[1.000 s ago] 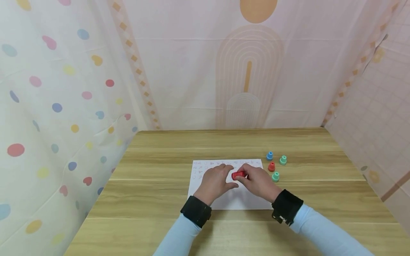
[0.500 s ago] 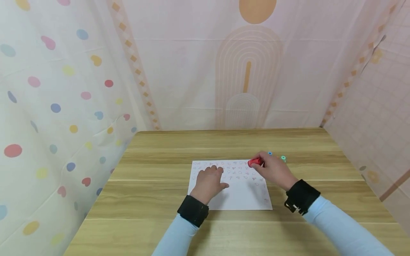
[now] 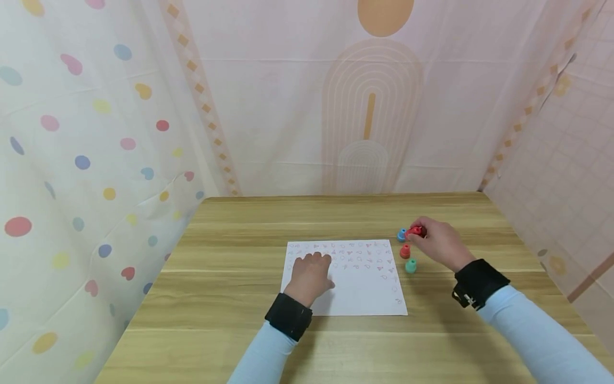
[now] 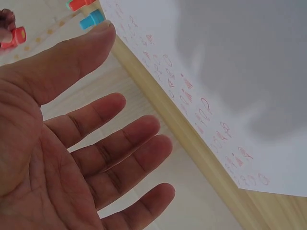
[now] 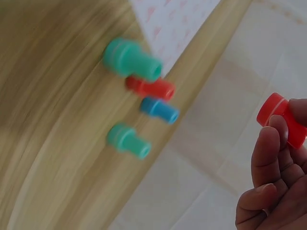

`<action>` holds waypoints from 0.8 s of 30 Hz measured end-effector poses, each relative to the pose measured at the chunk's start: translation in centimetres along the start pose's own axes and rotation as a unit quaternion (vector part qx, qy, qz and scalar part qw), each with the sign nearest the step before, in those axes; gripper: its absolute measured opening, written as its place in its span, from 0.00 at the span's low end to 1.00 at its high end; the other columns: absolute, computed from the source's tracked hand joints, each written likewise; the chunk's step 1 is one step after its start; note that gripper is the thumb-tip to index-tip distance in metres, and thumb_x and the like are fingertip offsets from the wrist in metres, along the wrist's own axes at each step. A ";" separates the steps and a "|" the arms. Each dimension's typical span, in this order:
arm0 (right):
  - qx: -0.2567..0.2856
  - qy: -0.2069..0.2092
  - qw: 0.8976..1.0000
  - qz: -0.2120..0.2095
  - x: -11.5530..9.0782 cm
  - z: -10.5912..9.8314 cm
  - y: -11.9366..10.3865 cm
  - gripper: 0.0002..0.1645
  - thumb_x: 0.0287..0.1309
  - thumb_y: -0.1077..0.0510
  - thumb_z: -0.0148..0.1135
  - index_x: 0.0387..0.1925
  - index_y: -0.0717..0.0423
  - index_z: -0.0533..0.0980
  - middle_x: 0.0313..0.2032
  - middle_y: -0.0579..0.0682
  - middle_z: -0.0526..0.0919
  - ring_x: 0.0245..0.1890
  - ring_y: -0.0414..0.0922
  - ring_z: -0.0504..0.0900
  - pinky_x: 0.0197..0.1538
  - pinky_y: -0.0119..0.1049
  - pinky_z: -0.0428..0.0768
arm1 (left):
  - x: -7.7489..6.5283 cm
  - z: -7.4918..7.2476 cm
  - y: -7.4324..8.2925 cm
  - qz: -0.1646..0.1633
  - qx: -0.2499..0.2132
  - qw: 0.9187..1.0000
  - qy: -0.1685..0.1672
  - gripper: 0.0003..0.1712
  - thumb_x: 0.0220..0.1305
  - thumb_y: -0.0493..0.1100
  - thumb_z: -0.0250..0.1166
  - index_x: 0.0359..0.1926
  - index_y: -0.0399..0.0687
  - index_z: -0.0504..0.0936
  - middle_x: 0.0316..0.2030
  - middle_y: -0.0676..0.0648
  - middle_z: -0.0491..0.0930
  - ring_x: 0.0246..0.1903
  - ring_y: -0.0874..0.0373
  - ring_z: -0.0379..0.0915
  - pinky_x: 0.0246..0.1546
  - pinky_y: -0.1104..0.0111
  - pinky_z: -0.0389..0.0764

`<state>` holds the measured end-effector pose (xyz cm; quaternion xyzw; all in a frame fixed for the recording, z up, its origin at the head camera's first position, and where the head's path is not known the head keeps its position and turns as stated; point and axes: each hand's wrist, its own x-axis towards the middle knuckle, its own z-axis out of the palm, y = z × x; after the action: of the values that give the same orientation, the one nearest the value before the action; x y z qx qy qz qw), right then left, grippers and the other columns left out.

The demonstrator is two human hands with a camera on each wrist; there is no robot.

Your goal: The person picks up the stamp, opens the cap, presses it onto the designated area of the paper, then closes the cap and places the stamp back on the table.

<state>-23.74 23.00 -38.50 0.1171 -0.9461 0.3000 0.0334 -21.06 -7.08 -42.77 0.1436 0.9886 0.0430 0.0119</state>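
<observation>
My right hand [image 3: 443, 244] pinches a red stamp [image 5: 274, 109] between thumb and fingers, raised just past the right edge of the paper. Below and around it stand a blue stamp [image 3: 401, 234], another red stamp [image 3: 405, 251] and a green stamp [image 3: 411, 265]. A second green stamp [image 5: 127, 139] shows in the right wrist view; in the head view the right hand hides it. My left hand [image 3: 309, 277] is over the left part of the white paper [image 3: 360, 293], fingers loosely extended, palm bare in the left wrist view. Small red prints run in rows across the paper's top and down its right side.
The wooden table [image 3: 230, 298] carries the paper and stamps. Its far edge meets a hanging patterned cloth [image 3: 278, 117], and more cloth hangs at the left and right sides.
My right hand has carried the red stamp from over the paper's middle up and right to the standing stamps. The left hand has shifted slightly left and down.
</observation>
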 end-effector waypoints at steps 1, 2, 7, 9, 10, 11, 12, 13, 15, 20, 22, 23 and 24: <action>-0.006 0.000 1.000 0.005 0.0 -0.1 0.4 0.13 0.66 0.55 0.63 0.43 0.62 0.76 0.29 0.50 0.77 0.27 0.47 0.72 0.30 0.38 0.69 | 0.0 0.0 0.0 0.000 0.001 1.000 0.000 0.26 0.48 0.50 0.80 0.47 0.45 0.84 0.35 0.45 0.82 0.33 0.50 0.77 0.35 0.57 0.77; -0.012 -0.001 1.000 0.012 -0.1 -0.3 0.7 0.13 0.66 0.55 0.63 0.43 0.62 0.76 0.29 0.51 0.77 0.28 0.47 0.72 0.30 0.38 0.70 | 0.0 0.0 0.0 0.000 0.001 1.000 0.000 0.26 0.47 0.50 0.80 0.47 0.45 0.84 0.35 0.45 0.82 0.33 0.50 0.77 0.35 0.57 0.77; -0.046 0.003 0.998 0.032 -0.2 -0.4 2.6 0.12 0.64 0.55 0.64 0.39 0.62 0.77 0.28 0.51 0.78 0.27 0.48 0.73 0.31 0.39 0.71 | -0.1 0.1 0.0 -0.003 -0.003 1.000 -0.001 0.25 0.48 0.50 0.80 0.46 0.45 0.84 0.33 0.45 0.81 0.32 0.51 0.76 0.35 0.56 0.77; -0.062 0.007 0.998 0.031 -0.3 -0.2 3.4 0.12 0.64 0.56 0.64 0.37 0.62 0.76 0.26 0.50 0.78 0.26 0.47 0.72 0.29 0.38 0.70 | -0.1 0.1 0.0 -0.003 -0.006 1.000 -0.002 0.25 0.48 0.49 0.80 0.45 0.45 0.84 0.33 0.46 0.81 0.31 0.51 0.75 0.35 0.57 0.77; -0.069 0.007 0.997 0.031 -0.4 -0.1 3.8 0.12 0.63 0.56 0.64 0.36 0.63 0.76 0.26 0.50 0.77 0.25 0.46 0.72 0.29 0.38 0.69 | -0.1 0.1 0.0 -0.003 -0.007 1.000 -0.002 0.24 0.48 0.49 0.80 0.45 0.45 0.84 0.32 0.46 0.80 0.31 0.51 0.75 0.35 0.57 0.77; -0.075 0.007 0.997 0.032 -0.4 0.0 4.1 0.12 0.63 0.56 0.64 0.35 0.63 0.76 0.25 0.49 0.77 0.24 0.46 0.72 0.28 0.38 0.69 | -0.1 0.1 0.0 -0.004 -0.007 1.000 -0.002 0.24 0.48 0.49 0.80 0.44 0.45 0.84 0.32 0.46 0.80 0.30 0.51 0.74 0.34 0.57 0.77; -0.082 0.006 0.996 0.033 -0.5 0.1 4.5 0.12 0.62 0.56 0.64 0.35 0.63 0.76 0.25 0.49 0.77 0.24 0.45 0.72 0.27 0.38 0.69 | -0.1 0.1 0.0 -0.004 -0.009 1.000 -0.002 0.24 0.48 0.49 0.80 0.44 0.45 0.84 0.31 0.46 0.80 0.30 0.52 0.74 0.34 0.57 0.76; -0.086 0.004 0.996 0.035 -0.5 0.2 4.8 0.12 0.62 0.56 0.64 0.34 0.63 0.76 0.24 0.49 0.76 0.24 0.45 0.71 0.27 0.38 0.68 | -0.1 0.1 0.0 -0.004 -0.008 1.000 -0.002 0.23 0.48 0.49 0.80 0.44 0.45 0.84 0.31 0.46 0.79 0.30 0.52 0.74 0.34 0.57 0.76; -0.090 -0.004 0.995 0.045 -0.6 0.5 5.3 0.12 0.62 0.55 0.65 0.34 0.62 0.77 0.24 0.49 0.76 0.24 0.45 0.71 0.27 0.37 0.68 | -0.1 0.1 0.0 -0.004 -0.009 1.000 -0.001 0.23 0.48 0.49 0.80 0.43 0.45 0.84 0.30 0.46 0.79 0.29 0.52 0.73 0.34 0.57 0.76; -0.093 -0.035 0.992 0.076 -0.8 1.2 6.5 0.12 0.64 0.53 0.64 0.34 0.60 0.77 0.23 0.49 0.74 0.24 0.46 0.71 0.26 0.37 0.67 | -0.1 0.2 -0.1 -0.003 -0.006 1.000 -0.002 0.23 0.48 0.50 0.80 0.42 0.45 0.84 0.29 0.47 0.78 0.28 0.52 0.73 0.33 0.57 0.76; -0.096 -0.042 0.991 0.081 -0.8 1.5 6.8 0.12 0.64 0.53 0.63 0.34 0.60 0.77 0.23 0.49 0.73 0.24 0.46 0.70 0.26 0.37 0.66 | -0.1 0.2 -0.1 -0.003 -0.006 1.000 -0.003 0.22 0.48 0.50 0.80 0.42 0.46 0.84 0.28 0.47 0.78 0.28 0.53 0.73 0.32 0.58 0.76; -0.099 -0.043 0.991 0.081 -0.7 1.7 6.9 0.12 0.64 0.54 0.63 0.34 0.60 0.77 0.22 0.48 0.73 0.23 0.46 0.70 0.26 0.37 0.66 | -0.1 0.3 -0.1 -0.003 -0.005 1.000 -0.004 0.22 0.48 0.50 0.80 0.42 0.46 0.84 0.28 0.47 0.78 0.28 0.53 0.73 0.32 0.58 0.76; -0.101 -0.043 0.991 0.082 -0.7 1.9 7.0 0.11 0.63 0.54 0.63 0.33 0.60 0.77 0.22 0.48 0.73 0.23 0.46 0.70 0.25 0.37 0.66 | -0.1 0.3 -0.1 -0.003 -0.005 1.000 -0.004 0.22 0.48 0.50 0.80 0.42 0.46 0.84 0.28 0.47 0.78 0.28 0.53 0.73 0.32 0.58 0.76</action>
<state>-24.71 27.62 -44.03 0.0481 -0.9786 0.1990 -0.0207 -21.01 -7.19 -43.07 0.1410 0.9888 0.0469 0.0166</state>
